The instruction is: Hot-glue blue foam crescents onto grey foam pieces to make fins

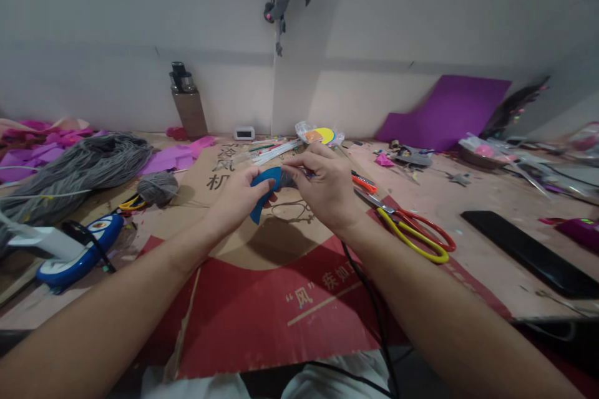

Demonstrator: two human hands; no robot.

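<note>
My left hand (238, 196) is closed on a curved blue piece (263, 192) that looks like felt, its thumb pressed on the front. Right beside it, my right hand (322, 184) pinches with thumb and forefinger at the blue piece's right edge. A small dark grey bit (286, 181) shows between the two hands; what the right fingertips hold is too small to make out. Under the hands lies a sheet of brown and red cardboard (262, 318), with a loop of thin dark cord (292, 212) on it.
Large scissors (414, 234) with red and yellow handles lie right of my right hand. On the left are grey yarn (88, 168), a yarn ball (158, 188) and a blue power strip (82, 255). Far right lies a black slab (528, 249). A black cable (369, 293) crosses the cardboard.
</note>
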